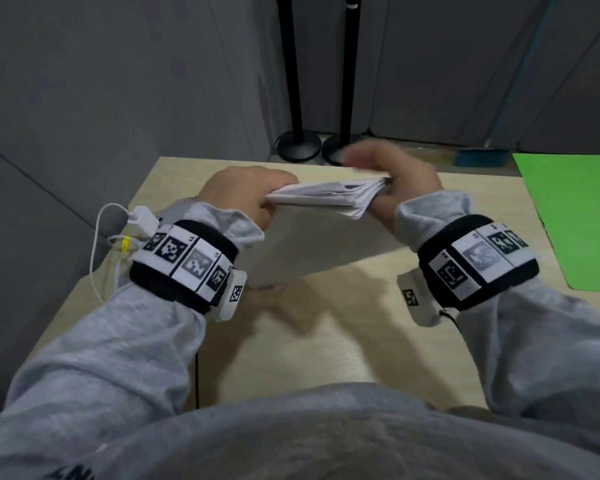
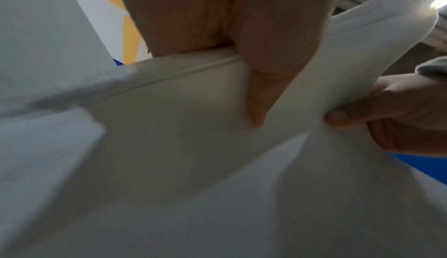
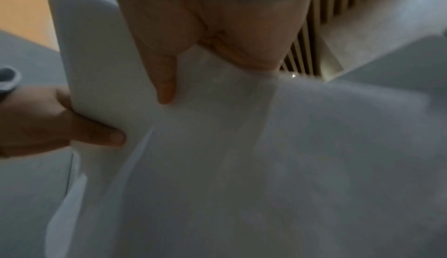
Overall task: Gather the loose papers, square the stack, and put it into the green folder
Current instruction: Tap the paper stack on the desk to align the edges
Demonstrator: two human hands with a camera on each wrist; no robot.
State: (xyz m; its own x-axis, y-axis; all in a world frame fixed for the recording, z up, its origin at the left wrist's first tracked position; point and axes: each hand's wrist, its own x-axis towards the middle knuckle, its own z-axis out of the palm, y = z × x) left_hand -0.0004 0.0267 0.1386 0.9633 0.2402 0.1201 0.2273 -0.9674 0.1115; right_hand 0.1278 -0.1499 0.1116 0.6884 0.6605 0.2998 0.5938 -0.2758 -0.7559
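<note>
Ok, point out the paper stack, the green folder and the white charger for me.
paper stack [image 1: 329, 197]: head view, on its fanned top edge between the hands.
green folder [image 1: 575, 216]: head view, middle of its cover, at the table's right.
white charger [image 1: 142, 218]: head view, on its white body at the table's left edge.

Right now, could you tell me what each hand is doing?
Left hand: closed, gripping the paper stack at its left end.
Right hand: closed, gripping the same stack at its right end.
</note>
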